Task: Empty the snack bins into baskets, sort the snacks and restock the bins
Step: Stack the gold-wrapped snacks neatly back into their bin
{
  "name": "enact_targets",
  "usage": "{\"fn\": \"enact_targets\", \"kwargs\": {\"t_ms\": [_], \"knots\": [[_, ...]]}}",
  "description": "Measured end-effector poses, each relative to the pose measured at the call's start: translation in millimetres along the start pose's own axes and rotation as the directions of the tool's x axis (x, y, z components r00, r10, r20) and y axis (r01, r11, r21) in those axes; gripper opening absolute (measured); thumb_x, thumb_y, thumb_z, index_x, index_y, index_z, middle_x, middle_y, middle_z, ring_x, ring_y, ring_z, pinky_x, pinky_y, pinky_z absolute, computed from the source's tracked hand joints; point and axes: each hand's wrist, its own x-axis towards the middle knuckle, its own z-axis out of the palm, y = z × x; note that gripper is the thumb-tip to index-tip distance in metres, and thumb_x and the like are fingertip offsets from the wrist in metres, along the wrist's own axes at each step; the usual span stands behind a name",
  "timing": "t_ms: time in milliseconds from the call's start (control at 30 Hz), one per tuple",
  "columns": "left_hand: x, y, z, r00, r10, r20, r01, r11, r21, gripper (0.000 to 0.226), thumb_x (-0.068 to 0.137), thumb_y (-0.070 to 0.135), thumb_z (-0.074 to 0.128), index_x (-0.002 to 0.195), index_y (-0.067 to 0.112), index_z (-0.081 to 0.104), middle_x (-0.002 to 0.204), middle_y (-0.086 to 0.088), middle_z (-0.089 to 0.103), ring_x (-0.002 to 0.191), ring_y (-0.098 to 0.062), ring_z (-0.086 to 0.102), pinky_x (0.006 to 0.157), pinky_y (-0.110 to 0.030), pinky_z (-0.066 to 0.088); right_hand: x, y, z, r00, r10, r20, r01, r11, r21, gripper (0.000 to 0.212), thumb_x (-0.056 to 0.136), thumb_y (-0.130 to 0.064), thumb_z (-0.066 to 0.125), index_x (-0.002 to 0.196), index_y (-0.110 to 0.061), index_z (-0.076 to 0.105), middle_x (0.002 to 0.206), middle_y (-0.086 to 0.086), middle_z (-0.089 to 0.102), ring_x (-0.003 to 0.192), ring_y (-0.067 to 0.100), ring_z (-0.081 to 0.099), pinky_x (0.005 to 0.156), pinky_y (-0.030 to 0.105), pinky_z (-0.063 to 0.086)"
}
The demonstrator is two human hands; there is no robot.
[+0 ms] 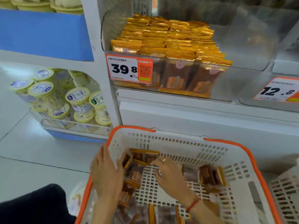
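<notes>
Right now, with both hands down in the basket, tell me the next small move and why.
Probably close the right hand on the brown packets beside it and gather them toward the left hand, which rests at the basket wall. Loose packets are scattered across the basket floor, while the clear bin above is already stacked with the same gold-edged kind.

We see a white shelf (194,101) carrying a clear bin (226,88) packed with gold snack packets (169,39). On the pale tiled floor (32,151) stands a white basket (234,159) with orange rims.
</notes>
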Motion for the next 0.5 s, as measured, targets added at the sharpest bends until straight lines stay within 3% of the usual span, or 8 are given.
{"fn": "enact_targets", "kwargs": {"t_ms": [67,167,200,300,400,500], "knots": [[-4,-5,9,1.0,-0.007,0.007,0.006,0.996,0.083,0.07,0.089,0.02,0.063,0.151,0.01,0.029,0.15,-0.013,0.039,0.136,-0.033,0.037,0.113,-0.047,0.029,10,-9,36,0.997,-0.02,0.07,0.022,0.999,-0.032,0.036,0.08,-0.012,0.069,0.114,-0.021,0.065,0.109,0.0,0.066,0.099,0.021,0.063,0.078,0.036,0.058],[-3,-5,14,1.0,-0.003,-0.025,0.006,0.992,0.123,0.071,0.087,0.015,0.064,0.15,0.01,0.031,0.149,-0.013,0.041,0.134,-0.033,0.039,0.112,-0.045,0.03,32,-22,77,0.988,-0.075,0.133,0.085,0.994,-0.067,0.069,0.076,-0.004,0.07,0.139,-0.018,0.046,0.138,0.004,0.053,0.118,0.024,0.055,0.089,0.037,0.054],[-3,-6,15,1.0,0.002,-0.023,0.002,0.99,0.139,0.072,0.086,0.013,0.065,0.15,0.009,0.031,0.148,-0.014,0.042,0.134,-0.033,0.04,0.111,-0.045,0.031,38,-24,86,0.983,-0.102,0.152,0.118,0.988,-0.099,0.072,0.073,-0.001,0.07,0.139,-0.017,0.046,0.141,0.004,0.05,0.117,0.025,0.054,0.085,0.036,0.053],[-3,-6,17,0.999,0.013,-0.038,-0.007,0.989,0.148,0.075,0.081,0.007,0.068,0.147,0.007,0.035,0.145,-0.015,0.045,0.131,-0.035,0.044,0.109,-0.046,0.034,48,-15,100,0.961,-0.082,0.265,0.127,0.98,-0.156,0.041,0.078,-0.003,0.064,0.118,-0.012,0.061,0.126,0.01,0.056,0.098,0.032,0.061,0.067,0.038,0.05],[-3,-5,16,0.998,0.003,-0.07,0.005,0.994,0.11,0.073,0.082,0.011,0.069,0.147,0.009,0.035,0.146,-0.014,0.044,0.132,-0.034,0.042,0.111,-0.045,0.03,47,13,90,0.934,0.013,0.356,0.04,0.989,-0.142,0.024,0.095,-0.019,0.054,0.116,-0.017,0.064,0.115,0.006,0.061,0.095,0.03,0.062,0.068,0.036,0.045],[-7,6,12,0.985,0.065,-0.162,-0.069,0.997,-0.024,0.064,0.085,0.014,0.067,0.143,0.008,0.04,0.146,-0.014,0.042,0.134,-0.03,0.035,0.116,-0.043,0.021,37,38,56,0.932,0.116,0.345,-0.159,0.982,0.098,0.022,0.094,-0.039,0.06,0.1,-0.021,0.071,0.088,0.0,0.068,0.075,0.016,0.062,0.061,0.032,0.043]]}}
